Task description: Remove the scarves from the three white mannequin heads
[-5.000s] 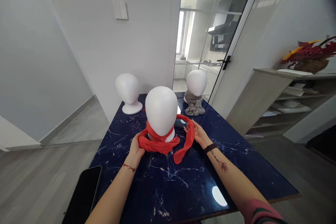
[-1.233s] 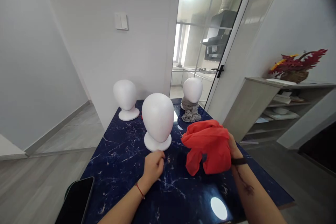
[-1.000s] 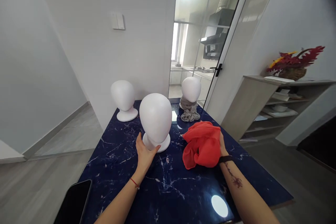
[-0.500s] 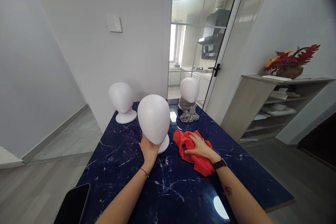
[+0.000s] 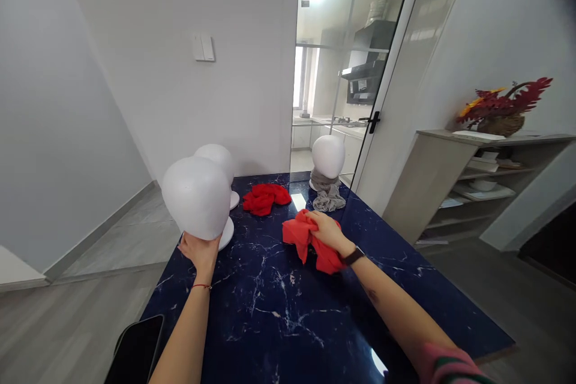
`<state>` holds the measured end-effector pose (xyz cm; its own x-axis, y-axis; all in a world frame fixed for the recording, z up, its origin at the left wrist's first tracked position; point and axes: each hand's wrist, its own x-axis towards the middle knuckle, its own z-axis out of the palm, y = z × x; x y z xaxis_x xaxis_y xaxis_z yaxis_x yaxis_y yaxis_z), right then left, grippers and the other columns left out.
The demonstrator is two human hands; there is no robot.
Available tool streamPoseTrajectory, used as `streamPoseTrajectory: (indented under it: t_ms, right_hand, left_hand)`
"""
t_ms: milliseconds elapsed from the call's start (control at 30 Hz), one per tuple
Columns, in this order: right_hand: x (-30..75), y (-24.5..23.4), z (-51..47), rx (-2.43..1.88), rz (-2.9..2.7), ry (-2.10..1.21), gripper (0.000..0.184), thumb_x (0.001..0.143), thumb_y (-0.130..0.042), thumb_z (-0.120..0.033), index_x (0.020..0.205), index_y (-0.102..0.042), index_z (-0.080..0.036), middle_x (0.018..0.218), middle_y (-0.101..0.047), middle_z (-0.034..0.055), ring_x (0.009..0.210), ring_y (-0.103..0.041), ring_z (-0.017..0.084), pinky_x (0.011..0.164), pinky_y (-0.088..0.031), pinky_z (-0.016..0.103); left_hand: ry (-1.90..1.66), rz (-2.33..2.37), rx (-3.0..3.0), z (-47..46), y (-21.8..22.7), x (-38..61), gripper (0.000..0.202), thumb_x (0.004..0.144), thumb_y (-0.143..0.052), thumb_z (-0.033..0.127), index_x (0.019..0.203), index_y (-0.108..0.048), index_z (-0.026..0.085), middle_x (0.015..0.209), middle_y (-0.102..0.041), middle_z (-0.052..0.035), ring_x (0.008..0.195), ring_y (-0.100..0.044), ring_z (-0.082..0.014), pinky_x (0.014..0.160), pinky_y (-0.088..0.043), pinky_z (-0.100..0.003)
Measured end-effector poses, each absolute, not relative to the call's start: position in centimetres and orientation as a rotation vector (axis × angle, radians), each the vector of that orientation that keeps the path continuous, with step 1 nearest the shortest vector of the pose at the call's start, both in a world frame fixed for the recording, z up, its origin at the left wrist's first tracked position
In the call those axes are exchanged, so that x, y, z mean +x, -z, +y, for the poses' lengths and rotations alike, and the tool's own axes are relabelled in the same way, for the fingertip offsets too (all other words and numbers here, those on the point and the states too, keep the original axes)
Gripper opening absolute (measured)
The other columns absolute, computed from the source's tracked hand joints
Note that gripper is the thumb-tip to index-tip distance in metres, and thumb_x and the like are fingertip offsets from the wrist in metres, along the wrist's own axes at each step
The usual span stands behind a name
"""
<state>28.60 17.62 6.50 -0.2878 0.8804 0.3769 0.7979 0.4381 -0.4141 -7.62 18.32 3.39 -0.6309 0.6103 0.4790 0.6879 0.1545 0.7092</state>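
Observation:
A white foam mannequin head [image 5: 197, 198] stands at the left of the table, slightly tilted. My left hand [image 5: 200, 250] is wrapped round its neck, which the hand partly hides. My right hand [image 5: 327, 231] grips a bright red cloth [image 5: 300, 233] at its top, and the cloth hangs in loose folds just over or on the table; I cannot tell which. A darker red cloth [image 5: 266, 198] lies crumpled farther back. Behind the held head, a second white mannequin head [image 5: 219, 159] is partly covered from view.
A third mannequin head [image 5: 329, 156] with a grey scarf [image 5: 329, 195] round its neck stands at the table's back right. A phone [image 5: 137, 351] lies at the near left edge of the dark blue marbled table [image 5: 279, 336]. Beyond are a glass door and a shelf [image 5: 445, 171].
My left hand has moved the mannequin head leftward, so the dark red cloth behind now shows. My right hand has closed on the bright red cloth and shifted it left and farther back.

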Motion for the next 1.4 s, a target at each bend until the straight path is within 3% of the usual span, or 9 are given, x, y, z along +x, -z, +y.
streamPoseTrajectory:
  t_ms: [167,367,567,800,867,967,1100,1300,1400]
  right_hand:
    - [21.4,-8.1,21.5,-1.256,-2.352,0.066,0.047,0.079,-0.051,-0.009,0.123,-0.054,-0.023,0.124,-0.055,0.0079,0.117,-0.044,0.025,0.095,-0.038,0.037]
    - [16.4,-4.4,22.7,-1.053,-2.72,-0.321,0.068,0.068,-0.074,-0.039,0.128,-0.049,-0.02,0.135,-0.048,0.0118,0.122,-0.044,0.028,0.099,-0.038,0.044]
    - [18.5,-5.2,17.0,-1.261,-2.42,0.017,0.082,0.068,-0.074,-0.043,0.139,-0.037,-0.029,0.15,-0.027,0.0129,0.137,-0.02,0.039,0.105,-0.017,0.064]
    - [21.1,-2.5,13.7,-1.71,-2.254,-0.027,0.066,0.077,-0.063,-0.022,0.139,-0.038,-0.022,0.142,-0.036,0.02,0.114,-0.048,0.038,0.084,-0.047,0.05]
    - [21.3,-1.7,14.5,-1.652,-2.288,-0.023,0.052,0.082,-0.055,-0.018,0.133,-0.046,-0.021,0.135,-0.045,0.0181,0.111,-0.05,0.034,0.086,-0.047,0.047]
    - [21.6,-1.0,15.9,-1.567,-2.249,-0.039,0.045,0.084,-0.05,-0.015,0.129,-0.05,-0.018,0.13,-0.048,0.0165,0.113,-0.048,0.03,0.095,-0.043,0.045]
    - [23.0,-1.4,16.6,-1.327,-2.207,-0.328,0.057,0.08,-0.063,-0.028,0.133,-0.044,-0.02,0.139,-0.04,0.0137,0.125,-0.042,0.026,0.106,-0.036,0.042]
    - [29.7,-0.8,18.5,-1.291,-1.796,-0.398,0.058,0.08,-0.06,-0.045,0.13,-0.044,-0.022,0.135,-0.043,0.0116,0.124,-0.044,0.025,0.104,-0.037,0.044]
    - [33.7,0.2,21.7,-1.502,-1.495,-0.323,0.057,0.079,-0.056,-0.045,0.126,-0.044,-0.015,0.124,-0.049,0.0164,0.111,-0.052,0.028,0.095,-0.043,0.047]
  left_hand:
    - [1.502,-2.307,-1.284,18.7,-2.2,-9.1,0.098,0.054,-0.07,0.057,0.132,-0.035,0.008,0.127,-0.052,-0.0201,0.121,-0.044,-0.0384,0.1,-0.035,-0.047]
    - [1.433,-2.351,-1.369,18.8,-2.1,-9.7,0.09,0.054,-0.07,0.057,0.126,-0.042,0.011,0.121,-0.056,-0.0173,0.119,-0.046,-0.038,0.099,-0.035,-0.048]
    - [1.431,-2.389,-1.372,18.4,-2.1,-9.3,0.086,0.057,-0.068,0.056,0.124,-0.045,0.008,0.123,-0.055,-0.021,0.122,-0.045,-0.0387,0.102,-0.032,-0.049]
    - [1.496,-2.424,-1.351,17.7,-1.6,-8.8,0.087,0.061,-0.068,0.052,0.132,-0.034,0.012,0.136,-0.043,-0.0221,0.132,-0.032,-0.0389,0.106,-0.018,-0.062]
    - [1.601,-2.414,-1.155,16.9,-1.2,-7.6,0.092,0.06,-0.07,0.048,0.133,-0.028,0.01,0.14,-0.033,-0.0252,0.135,-0.024,-0.039,0.107,-0.02,-0.061]
    - [1.723,-2.336,-0.888,15.3,-0.4,-4.3,0.073,0.066,-0.065,0.037,0.125,-0.034,0.007,0.132,-0.035,-0.0259,0.131,-0.028,-0.0375,0.107,-0.025,-0.055]
    - [1.626,-2.154,-1.579,13.7,-0.2,1.7,0.044,0.077,-0.054,0.03,0.116,-0.048,0.012,0.127,-0.043,-0.0201,0.126,-0.037,-0.0321,0.105,-0.03,-0.05]
    - [1.076,-1.831,-2.203,14.0,-0.6,7.5,0.066,0.075,-0.059,0.055,0.134,-0.047,0.03,0.153,-0.022,-0.013,0.141,-0.007,-0.04,0.105,-0.005,-0.069]
    - [0.997,-1.932,-2.239,15.5,0.0,8.6,0.061,0.072,-0.062,0.055,0.126,-0.056,0.028,0.152,-0.026,-0.0139,0.139,-0.008,-0.0454,0.102,-0.008,-0.073]
